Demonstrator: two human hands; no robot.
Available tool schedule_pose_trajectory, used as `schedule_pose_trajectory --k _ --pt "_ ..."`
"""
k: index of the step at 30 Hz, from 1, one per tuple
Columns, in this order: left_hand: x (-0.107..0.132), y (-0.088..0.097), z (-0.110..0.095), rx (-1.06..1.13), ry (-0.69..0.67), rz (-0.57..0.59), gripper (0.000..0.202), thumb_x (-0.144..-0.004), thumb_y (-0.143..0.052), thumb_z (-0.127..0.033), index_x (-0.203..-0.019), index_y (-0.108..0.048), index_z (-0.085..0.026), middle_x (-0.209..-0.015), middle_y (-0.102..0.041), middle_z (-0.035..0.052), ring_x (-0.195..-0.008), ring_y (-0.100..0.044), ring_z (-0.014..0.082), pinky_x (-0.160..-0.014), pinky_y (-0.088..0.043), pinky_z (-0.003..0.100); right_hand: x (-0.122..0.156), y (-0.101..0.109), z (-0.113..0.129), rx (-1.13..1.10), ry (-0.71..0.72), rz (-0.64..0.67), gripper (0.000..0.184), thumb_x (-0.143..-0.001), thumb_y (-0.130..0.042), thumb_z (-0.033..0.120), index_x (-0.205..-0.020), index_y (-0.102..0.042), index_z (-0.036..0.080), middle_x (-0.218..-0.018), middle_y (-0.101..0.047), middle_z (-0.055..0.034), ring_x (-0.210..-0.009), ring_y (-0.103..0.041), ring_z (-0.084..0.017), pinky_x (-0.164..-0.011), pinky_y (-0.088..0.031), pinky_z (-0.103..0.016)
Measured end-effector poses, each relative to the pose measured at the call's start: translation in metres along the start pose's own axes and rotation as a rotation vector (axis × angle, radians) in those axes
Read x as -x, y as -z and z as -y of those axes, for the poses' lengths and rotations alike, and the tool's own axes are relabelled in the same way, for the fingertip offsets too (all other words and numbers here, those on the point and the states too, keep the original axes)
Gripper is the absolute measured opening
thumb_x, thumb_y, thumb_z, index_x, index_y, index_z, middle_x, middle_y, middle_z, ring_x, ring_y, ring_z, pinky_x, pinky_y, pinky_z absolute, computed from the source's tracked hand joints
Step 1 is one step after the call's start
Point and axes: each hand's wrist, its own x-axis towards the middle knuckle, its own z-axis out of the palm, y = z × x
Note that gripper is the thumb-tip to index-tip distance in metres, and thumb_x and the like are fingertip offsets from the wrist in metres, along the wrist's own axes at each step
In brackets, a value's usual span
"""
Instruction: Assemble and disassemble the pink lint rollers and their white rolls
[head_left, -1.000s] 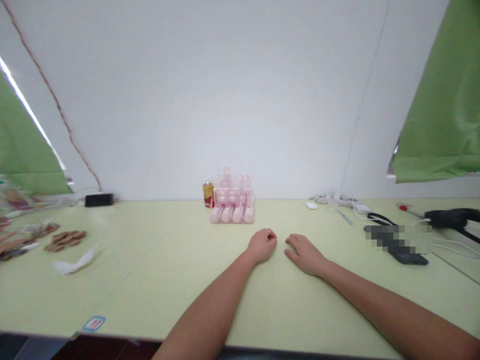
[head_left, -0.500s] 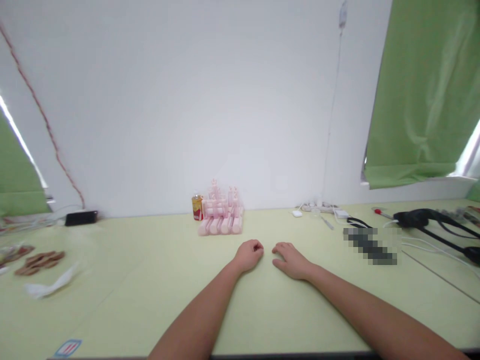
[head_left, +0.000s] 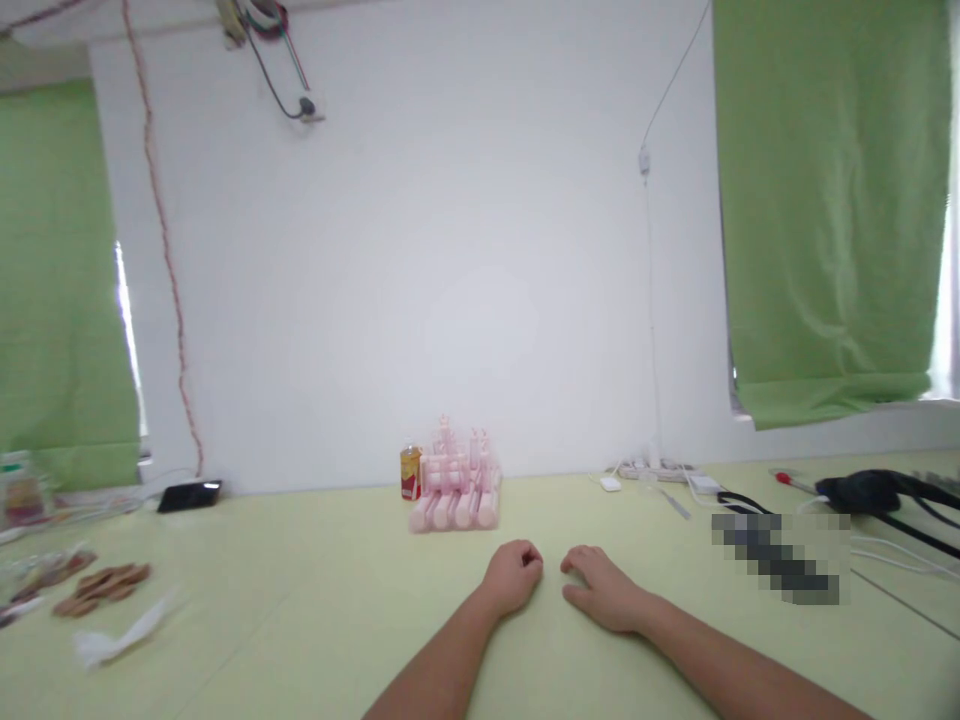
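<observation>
One white wall (head_left: 480, 270) takes up most of the upper and middle frame. Pale yellow-green counter (head_left: 322, 620) spans the whole lower part. Green blind (head_left: 832, 210) at upper right; second green blind (head_left: 52, 280) along the left edge. Far right: black strapped object (head_left: 862, 492), and nearer the person a dark item (head_left: 780, 560) masked by pixel blocks, identity unclear.

Pink cluster of cylinders (head_left: 454, 500) stands on the counter just left of centre, near the wall, beyond both hands and apart from them.

Right hand (head_left: 602, 588), lower centre-right: palm down, fingers loosely bent, thumb spread away from them, a moderate gap between. Left hand (head_left: 514, 577), lower centre: fingers curled in toward the thumb, narrow; cannot tell whether anything sits inside. Hands near each other, not touching.

Lower left: crumpled white sheet (head_left: 124, 635), flat brown pieces (head_left: 105, 588) just above it. Black slab (head_left: 190, 496) lies mid-left by the wall. Yellow-and-red bottle (head_left: 411, 474) upright, just left of the pink cluster. Smallest: white square piece (head_left: 610, 484), right of centre.
</observation>
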Motion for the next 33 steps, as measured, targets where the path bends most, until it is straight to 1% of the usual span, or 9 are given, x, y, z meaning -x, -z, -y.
schedule_pose_trajectory --k 10,20,22,23,26,27,29,31,33 --pt "-0.002 -0.001 0.002 0.008 -0.015 0.006 0.022 -0.077 -0.051 -0.026 -0.083 -0.07 -0.017 -0.081 -0.069 0.0042 -0.075 -0.059 0.0171 -0.069 -0.042 0.028 -0.002 -0.002 -0.011 -0.016 0.014 -0.003 0.036 -0.079 -0.056 0.033 -0.111 -0.063 0.019 -0.113 -0.061 -0.0092 -0.11 -0.05 -0.023 -0.097 -0.036 -0.034" --pt "-0.004 -0.003 0.0 0.011 -0.029 0.019 0.021 -0.079 -0.052 -0.027 -0.084 -0.069 -0.016 -0.083 -0.069 0.0043 -0.077 -0.058 0.0164 -0.071 -0.042 0.027 -0.003 -0.003 -0.016 0.013 0.016 0.019 0.038 -0.081 -0.056 0.035 -0.114 -0.062 0.018 -0.118 -0.059 -0.01 -0.115 -0.049 -0.023 -0.102 -0.035 -0.036" --pt "-0.005 -0.003 -0.002 0.01 -0.035 0.009 0.02 -0.081 -0.05 -0.025 -0.085 -0.068 -0.016 -0.084 -0.068 0.0039 -0.078 -0.058 0.0158 -0.072 -0.042 0.027 -0.003 -0.006 -0.016 0.036 -0.026 -0.033 0.042 -0.081 -0.056 0.033 -0.12 -0.058 0.018 -0.128 -0.053 -0.0118 -0.122 -0.045 -0.024 -0.105 -0.032 -0.038" --pt "-0.005 -0.003 -0.002 0.009 -0.04 0.001 0.02 -0.082 -0.049 -0.024 -0.086 -0.067 -0.016 -0.085 -0.068 0.0036 -0.078 -0.058 0.0155 -0.073 -0.042 0.027 -0.004 -0.008 -0.015 0.064 -0.063 -0.088 0.045 -0.081 -0.056 0.032 -0.124 -0.056 0.018 -0.136 -0.047 -0.013 -0.127 -0.041 -0.026 -0.107 -0.03 -0.04" --pt "-0.003 -0.002 -0.007 -0.004 -0.047 -0.024 0.02 -0.083 -0.047 -0.022 -0.092 -0.064 -0.017 -0.088 -0.066 0.0045 -0.081 -0.057 0.0161 -0.077 -0.042 0.029 -0.01 -0.011 -0.01 0.2 -0.142 -0.294 0.055 -0.08 -0.056 0.027 -0.134 -0.047 0.02 -0.154 -0.019 -0.0141 -0.138 -0.024 -0.031 -0.11 -0.023 -0.048" --pt "-0.002 -0.003 -0.01 -0.018 -0.05 -0.043 0.02 -0.083 -0.047 -0.021 -0.095 -0.063 -0.017 -0.092 -0.065 0.0057 -0.084 -0.056 0.0174 -0.08 -0.042 0.03 -0.013 -0.012 -0.009 0.246 -0.142 -0.342 0.058 -0.08 -0.056 0.025 -0.136 -0.044 0.021 -0.156 -0.011 -0.0137 -0.139 -0.019 -0.033 -0.11 -0.022 -0.05" --pt "0.0 -0.005 -0.018 -0.109 -0.065 -0.139 0.026 -0.082 -0.05 -0.02 -0.106 -0.06 -0.018 -0.105 -0.06 0.0095 -0.099 -0.053 0.0221 -0.091 -0.038 0.037 -0.022 -0.012 -0.006 0.307 -0.132 -0.386 0.065 -0.079 -0.057 0.024 -0.141 -0.038 0.022 -0.157 -0.003 -0.0134 -0.139 -0.013 -0.037 -0.108 -0.023 -0.053" --pt "0.0 -0.009 -0.028 -0.271 -0.068 -0.268 0.035 -0.079 -0.053 -0.019 -0.114 -0.056 -0.017 -0.115 -0.054 0.0136 -0.112 -0.046 0.0279 -0.099 -0.031 0.044 -0.033 -0.011 -0.004 0.329 -0.154 -0.39 0.071 -0.08 -0.056 0.025 -0.146 -0.03 0.023 -0.156 -0.005 -0.0143 -0.137 -0.015 -0.039 -0.104 -0.029 -0.053" --pt "-0.005 -0.014 -0.039 -0.414 -0.031 -0.319 0.032 -0.079 -0.052 -0.017 -0.111 -0.054 -0.013 -0.115 -0.051 0.0168 -0.114 -0.043 0.0311 -0.1 -0.03 0.048 -0.044 -0.01 -0.004 0.338 -0.205 -0.382 0.075 -0.082 -0.055 0.026 -0.149 -0.022 0.025 -0.153 -0.015 -0.0161 -0.131 -0.025 -0.038 -0.099 -0.037 -0.049"
